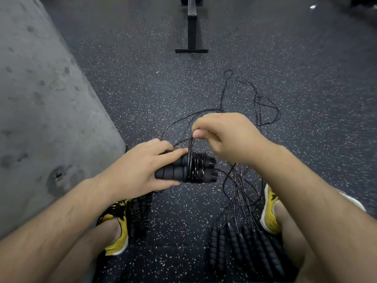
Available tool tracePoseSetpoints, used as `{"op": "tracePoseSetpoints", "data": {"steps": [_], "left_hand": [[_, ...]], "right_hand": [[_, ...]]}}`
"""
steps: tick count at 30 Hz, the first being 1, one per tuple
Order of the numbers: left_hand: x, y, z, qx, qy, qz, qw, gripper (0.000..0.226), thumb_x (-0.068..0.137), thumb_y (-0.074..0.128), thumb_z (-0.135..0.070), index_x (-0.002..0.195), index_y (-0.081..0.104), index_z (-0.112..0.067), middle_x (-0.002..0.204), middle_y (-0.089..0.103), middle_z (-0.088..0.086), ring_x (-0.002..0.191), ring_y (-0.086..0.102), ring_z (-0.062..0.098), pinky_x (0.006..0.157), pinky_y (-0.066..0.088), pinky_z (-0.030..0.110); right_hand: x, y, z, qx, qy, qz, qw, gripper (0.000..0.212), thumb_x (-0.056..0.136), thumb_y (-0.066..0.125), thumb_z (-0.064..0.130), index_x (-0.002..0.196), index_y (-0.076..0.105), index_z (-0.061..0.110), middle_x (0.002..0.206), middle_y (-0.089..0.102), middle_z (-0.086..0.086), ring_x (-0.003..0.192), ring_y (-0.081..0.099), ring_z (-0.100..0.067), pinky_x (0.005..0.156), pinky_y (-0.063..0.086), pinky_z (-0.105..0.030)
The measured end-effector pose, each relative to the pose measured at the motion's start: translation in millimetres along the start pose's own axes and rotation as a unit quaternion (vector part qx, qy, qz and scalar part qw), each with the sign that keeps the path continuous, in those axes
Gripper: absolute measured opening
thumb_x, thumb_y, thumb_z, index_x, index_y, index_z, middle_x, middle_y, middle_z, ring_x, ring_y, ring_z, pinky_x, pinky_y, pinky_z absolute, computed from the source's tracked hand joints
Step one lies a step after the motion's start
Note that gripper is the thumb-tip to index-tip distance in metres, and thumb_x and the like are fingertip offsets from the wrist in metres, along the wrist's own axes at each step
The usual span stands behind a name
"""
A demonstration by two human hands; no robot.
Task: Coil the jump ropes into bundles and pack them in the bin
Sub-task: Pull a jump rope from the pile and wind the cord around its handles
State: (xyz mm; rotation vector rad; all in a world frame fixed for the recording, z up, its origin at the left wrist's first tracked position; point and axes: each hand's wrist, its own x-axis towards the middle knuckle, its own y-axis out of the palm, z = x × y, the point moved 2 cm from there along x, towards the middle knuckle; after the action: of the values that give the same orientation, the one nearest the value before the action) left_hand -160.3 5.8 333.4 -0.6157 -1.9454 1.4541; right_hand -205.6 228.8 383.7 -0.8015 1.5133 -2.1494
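Observation:
My left hand (140, 166) grips a pair of black ribbed jump rope handles (195, 168) held side by side, with thin black cord wound several times round their right half. My right hand (222, 135) pinches a loop of that cord just above the handles. Loose black cord (263, 107) trails away over the speckled floor beyond my hands. Several more black handles (244, 248) lie in a row on the floor at the lower right, their cords running up towards the tangle. A dark wound bundle (138, 213) lies by my left foot. No bin is in view.
A grey concrete wall (44, 103) fills the left side. A black T-shaped equipment foot (191, 37) stands on the floor straight ahead. My feet in yellow shoes (269, 211) flank the ropes on the dark speckled rubber floor (142, 82).

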Motion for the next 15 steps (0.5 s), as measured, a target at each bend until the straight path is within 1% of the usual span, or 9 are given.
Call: {"op": "tracePoseSetpoints", "data": {"steps": [2, 5, 7, 9, 10, 11, 12, 13, 15], "left_hand": [[1, -5, -12, -0.024, 0.013, -0.015, 1.0, 0.068, 0.09, 0.068, -0.054, 0.143, 0.052, -0.016, 0.118, 0.057, 0.0, 0.095, 0.051, 0.018, 0.084, 0.05, 0.039], [0, -18, -26, -0.077, -0.014, -0.053, 0.996, 0.069, 0.088, 0.069, -0.053, 0.143, 0.049, -0.017, 0.119, 0.058, -0.005, 0.102, 0.055, 0.016, 0.092, 0.048, 0.037], [-1, -24, -32, -0.123, -0.041, -0.075, 0.989, 0.072, 0.086, 0.07, -0.051, 0.146, 0.046, -0.018, 0.12, 0.057, -0.008, 0.109, 0.055, 0.012, 0.097, 0.045, 0.033], [-3, -25, -34, -0.134, -0.056, -0.086, 0.986, 0.073, 0.086, 0.07, -0.049, 0.148, 0.043, -0.02, 0.122, 0.055, -0.014, 0.113, 0.054, 0.008, 0.1, 0.043, 0.028], [-5, -24, -33, -0.133, -0.071, -0.091, 0.984, 0.073, 0.087, 0.07, -0.05, 0.147, 0.041, -0.022, 0.124, 0.053, -0.016, 0.115, 0.053, 0.005, 0.101, 0.042, 0.026], [-7, -24, -30, -0.133, -0.094, -0.099, 0.982, 0.073, 0.085, 0.07, -0.052, 0.147, 0.039, -0.025, 0.128, 0.051, -0.018, 0.118, 0.052, 0.003, 0.103, 0.041, 0.023], [-9, -24, -26, -0.135, -0.119, -0.109, 0.978, 0.076, 0.084, 0.07, -0.054, 0.146, 0.036, -0.027, 0.131, 0.05, -0.018, 0.12, 0.05, 0.001, 0.105, 0.038, 0.019], [-11, -25, -21, -0.133, -0.137, -0.118, 0.975, 0.078, 0.082, 0.07, -0.055, 0.146, 0.035, -0.027, 0.132, 0.049, -0.017, 0.121, 0.05, 0.002, 0.106, 0.037, 0.016], [-9, -26, -8, -0.109, -0.141, -0.116, 0.977, 0.074, 0.084, 0.071, -0.053, 0.144, 0.039, -0.024, 0.132, 0.052, -0.013, 0.12, 0.053, 0.008, 0.106, 0.04, 0.023]], "right_hand": [[1, 4, -6, 0.031, -0.003, 0.003, 1.0, 0.014, 0.1, 0.054, 0.033, 0.102, 0.067, 0.031, 0.092, 0.069, 0.012, 0.083, 0.063, -0.018, 0.071, 0.049, -0.032], [4, 6, -10, 0.142, 0.034, 0.022, 0.989, 0.016, 0.099, 0.052, 0.041, 0.095, 0.065, 0.031, 0.08, 0.067, 0.008, 0.078, 0.061, -0.018, 0.076, 0.052, -0.038], [5, 10, -7, 0.26, 0.079, 0.062, 0.96, 0.025, 0.1, 0.05, 0.043, 0.089, 0.064, 0.025, 0.081, 0.067, 0.005, 0.081, 0.064, -0.018, 0.082, 0.053, -0.04], [4, 17, 2, 0.367, 0.14, 0.131, 0.91, 0.026, 0.099, 0.054, 0.032, 0.076, 0.062, 0.023, 0.072, 0.067, 0.01, 0.074, 0.064, -0.004, 0.085, 0.051, -0.035], [3, 25, 8, 0.362, 0.167, 0.182, 0.899, 0.031, 0.1, 0.055, 0.021, 0.069, 0.053, 0.026, 0.063, 0.061, 0.019, 0.067, 0.057, 0.009, 0.086, 0.048, -0.028], [2, 33, 17, 0.332, 0.177, 0.216, 0.901, 0.039, 0.102, 0.05, 0.012, 0.07, 0.039, 0.032, 0.067, 0.053, 0.029, 0.066, 0.049, 0.015, 0.088, 0.044, -0.02], [-3, 42, 21, 0.316, 0.197, 0.222, 0.901, 0.042, 0.104, 0.046, 0.012, 0.074, 0.028, 0.035, 0.079, 0.046, 0.026, 0.071, 0.042, 0.01, 0.09, 0.039, -0.02], [-7, 47, 22, 0.259, 0.202, 0.224, 0.918, 0.038, 0.106, 0.042, 0.015, 0.076, 0.028, 0.034, 0.086, 0.044, 0.014, 0.077, 0.04, -0.002, 0.083, 0.039, -0.02], [-7, 55, 34, 0.255, 0.19, 0.188, 0.929, 0.032, 0.106, 0.04, 0.02, 0.077, 0.038, 0.032, 0.082, 0.045, 0.011, 0.071, 0.041, -0.007, 0.06, 0.038, -0.012]]}}
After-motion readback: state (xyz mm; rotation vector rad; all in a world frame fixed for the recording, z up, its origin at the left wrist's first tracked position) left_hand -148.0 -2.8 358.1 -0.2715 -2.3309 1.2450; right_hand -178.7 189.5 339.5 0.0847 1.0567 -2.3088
